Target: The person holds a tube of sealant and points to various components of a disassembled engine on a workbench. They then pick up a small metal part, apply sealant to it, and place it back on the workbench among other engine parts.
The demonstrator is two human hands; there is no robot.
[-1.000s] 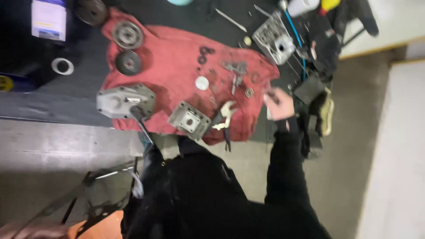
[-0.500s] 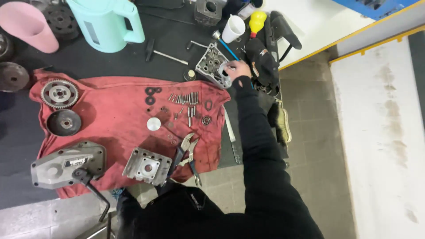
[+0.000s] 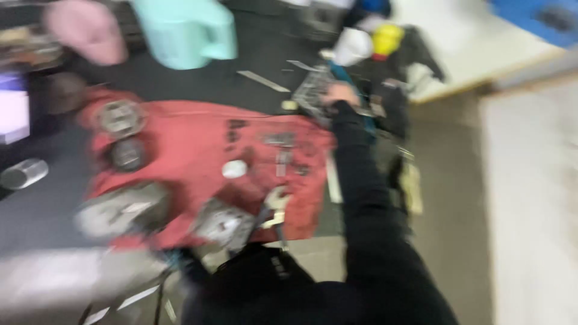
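Right hand [image 3: 341, 94] on grey metal block [image 3: 313, 91] past red cloth [image 3: 198, 162]; grip unclear through blur. Left hand out of view.

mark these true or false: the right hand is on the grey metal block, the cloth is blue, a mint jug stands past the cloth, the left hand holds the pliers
1. The right hand rests on the grey metal block. True.
2. The cloth is blue. False: it is red.
3. A mint jug stands beyond the cloth. True.
4. The left hand holds the pliers. False: they lie on the cloth, and no left hand shows.
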